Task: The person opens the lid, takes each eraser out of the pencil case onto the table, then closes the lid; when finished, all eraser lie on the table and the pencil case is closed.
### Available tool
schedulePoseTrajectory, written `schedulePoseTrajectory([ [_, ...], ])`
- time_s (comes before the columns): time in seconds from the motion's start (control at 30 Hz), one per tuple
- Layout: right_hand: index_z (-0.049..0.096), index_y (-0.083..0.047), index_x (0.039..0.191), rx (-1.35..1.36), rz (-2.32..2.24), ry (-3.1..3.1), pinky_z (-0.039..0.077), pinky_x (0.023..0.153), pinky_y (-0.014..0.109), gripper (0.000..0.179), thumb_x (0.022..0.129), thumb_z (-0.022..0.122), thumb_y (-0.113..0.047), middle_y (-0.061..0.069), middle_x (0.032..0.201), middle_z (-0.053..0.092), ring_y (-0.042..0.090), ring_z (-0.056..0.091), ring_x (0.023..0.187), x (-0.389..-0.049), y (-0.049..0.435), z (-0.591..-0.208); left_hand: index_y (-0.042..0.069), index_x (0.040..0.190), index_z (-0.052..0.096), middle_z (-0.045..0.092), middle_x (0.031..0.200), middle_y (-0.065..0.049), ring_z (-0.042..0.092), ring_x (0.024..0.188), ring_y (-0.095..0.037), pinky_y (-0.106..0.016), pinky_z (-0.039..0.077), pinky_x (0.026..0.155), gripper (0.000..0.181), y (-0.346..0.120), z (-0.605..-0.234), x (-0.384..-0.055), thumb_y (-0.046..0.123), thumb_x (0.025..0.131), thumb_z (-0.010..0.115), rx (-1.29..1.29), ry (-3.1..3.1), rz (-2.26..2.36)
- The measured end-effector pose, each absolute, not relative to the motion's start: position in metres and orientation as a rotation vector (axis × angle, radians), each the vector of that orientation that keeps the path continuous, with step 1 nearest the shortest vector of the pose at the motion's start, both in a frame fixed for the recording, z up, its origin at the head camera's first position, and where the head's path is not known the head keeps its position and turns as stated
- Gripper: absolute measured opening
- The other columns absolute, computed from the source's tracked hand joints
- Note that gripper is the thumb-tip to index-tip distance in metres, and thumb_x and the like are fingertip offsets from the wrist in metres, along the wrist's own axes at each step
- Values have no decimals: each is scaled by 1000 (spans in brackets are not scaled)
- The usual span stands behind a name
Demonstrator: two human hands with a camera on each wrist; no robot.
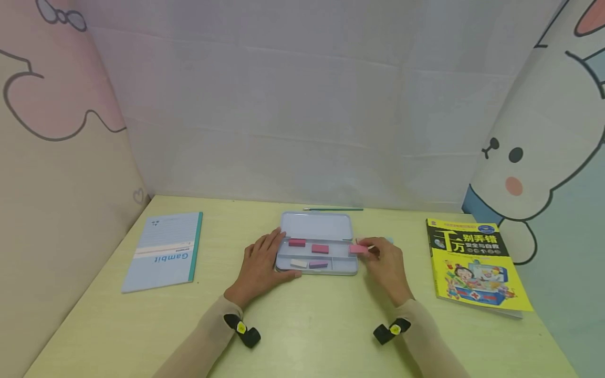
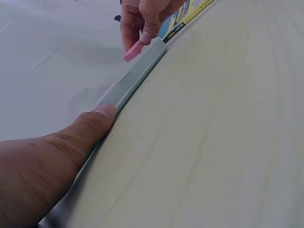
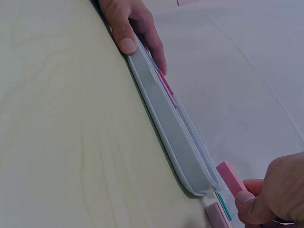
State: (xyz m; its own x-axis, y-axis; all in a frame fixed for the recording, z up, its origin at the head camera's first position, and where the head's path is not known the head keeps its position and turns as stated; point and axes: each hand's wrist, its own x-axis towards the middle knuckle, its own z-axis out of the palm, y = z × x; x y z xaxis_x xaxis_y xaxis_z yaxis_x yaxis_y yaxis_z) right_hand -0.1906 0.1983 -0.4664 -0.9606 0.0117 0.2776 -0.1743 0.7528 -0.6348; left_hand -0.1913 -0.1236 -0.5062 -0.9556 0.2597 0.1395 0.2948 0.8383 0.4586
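Note:
A pale pencil case (image 1: 316, 227) lies with its lid folded back. My left hand (image 1: 259, 265) holds its left end, thumb along the front wall and fingers at the left side. Between thumb and fingertips my right hand (image 1: 388, 268) pinches a pink eraser (image 1: 357, 249) over the case's right end; in the right wrist view this eraser (image 3: 231, 178) is tilted beside the corner. Inside the upper compartment sit a dark pink eraser (image 1: 296, 242) and another pink eraser (image 1: 320, 248). A white block (image 1: 299, 263) and a purple block (image 1: 318, 264) lie in the lower compartment.
Another pinkish block (image 3: 217, 216) is beside the case's right end. Behind the case lies a green pencil (image 1: 333, 209). A blue notebook (image 1: 163, 252) is on the left of the table, a yellow book (image 1: 477, 268) on the right. A white curtain (image 1: 302, 105) hangs behind.

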Motion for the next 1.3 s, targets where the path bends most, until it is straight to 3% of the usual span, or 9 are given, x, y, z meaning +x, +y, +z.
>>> schedulePoseTrajectory([
  [0.27,77,-2,118,75,973,-2708,59,93,52,28,95,67,9,22,121,78,37,74,101,-190,222,-467,17,169,34,30,179,-6,34,160,-38,-66,29,124,108,-123,-506,-191,68,85,81,-452,-2931,-776],
  [0.53,76,0,121,43,927,-2755,57,96,57,26,98,67,5,26,125,75,40,73,106,-189,242,-466,17,169,34,29,179,-6,33,160,-38,-65,28,125,109,-123,-501,-189,69,85,80,-453,-2940,-790],
  [0.87,76,2,118,26,848,-2785,53,91,51,24,96,66,6,27,114,73,40,69,103,-193,260,-468,18,169,34,29,179,-6,33,161,-38,-66,27,125,108,-124,-503,-189,68,85,80,-445,-2948,-793],
  [1.3,73,5,123,16,866,-2893,54,98,60,31,95,60,10,29,118,72,42,68,106,-198,266,-472,19,169,33,28,179,-4,32,162,-37,-66,27,126,109,-124,-505,-190,69,85,80,-440,-2959,-783],
])
